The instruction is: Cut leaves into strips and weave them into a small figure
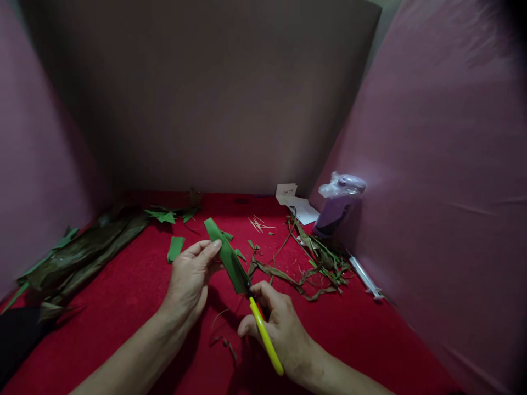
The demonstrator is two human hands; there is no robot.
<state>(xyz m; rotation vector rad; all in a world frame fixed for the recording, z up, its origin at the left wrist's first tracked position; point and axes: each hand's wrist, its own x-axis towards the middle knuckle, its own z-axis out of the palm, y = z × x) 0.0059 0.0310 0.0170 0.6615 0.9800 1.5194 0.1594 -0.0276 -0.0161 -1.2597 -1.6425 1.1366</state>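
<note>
A long green leaf strip (230,260) slants above the red cloth, pinched near its upper part between the thumb and fingers of my left hand (189,280). My right hand (280,323) holds scissors with yellow handles (265,337). The dark blades meet the lower end of the strip, and the leaf partly hides them. Small green leaf pieces (240,254) lie on the cloth just beyond the strip. To the left of my left hand rests a short green leaf piece (176,248).
Large folded leaves (90,255) lie at the left. Thin sticks (258,224), white paper (302,210) and a purple bottle (334,214) stand or lie farther back. Dried strips (313,269) and a syringe (364,274) are on the right. Walls enclose the red cloth (135,307).
</note>
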